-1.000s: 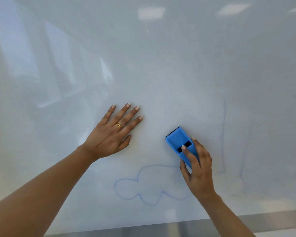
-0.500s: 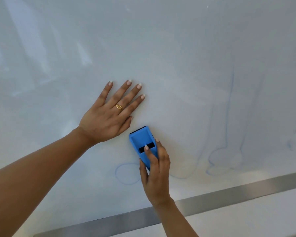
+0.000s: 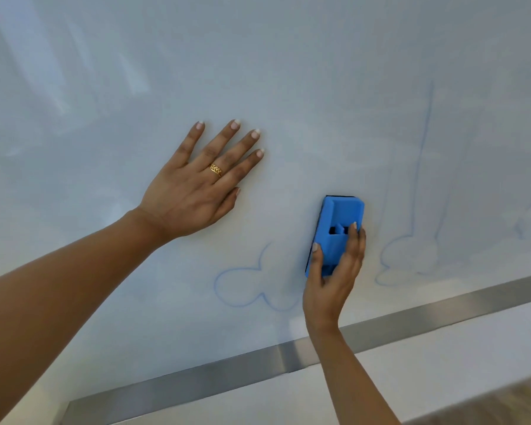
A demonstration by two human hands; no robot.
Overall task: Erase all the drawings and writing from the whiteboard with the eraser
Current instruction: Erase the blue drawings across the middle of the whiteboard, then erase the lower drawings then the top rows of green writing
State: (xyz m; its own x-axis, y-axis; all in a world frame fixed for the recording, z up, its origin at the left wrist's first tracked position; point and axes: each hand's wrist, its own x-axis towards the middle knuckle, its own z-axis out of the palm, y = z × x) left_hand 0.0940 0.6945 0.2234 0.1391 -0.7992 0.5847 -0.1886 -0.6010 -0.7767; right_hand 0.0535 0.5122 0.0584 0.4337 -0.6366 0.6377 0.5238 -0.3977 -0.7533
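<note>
Left hand (image 3: 193, 191) flat on whiteboard (image 3: 288, 72), fingers spread | right hand (image 3: 331, 277) fingers curled round blue eraser (image 3: 337, 231), pressed to board low centre | risk: loose strokes may leave the looped blue outline (image 3: 246, 289) below smeared

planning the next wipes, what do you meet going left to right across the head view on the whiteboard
left hand resting flat on the whiteboard → blue looped outline → blue eraser, gripped by the right hand → fainter blue drawing toward the right edge
</note>
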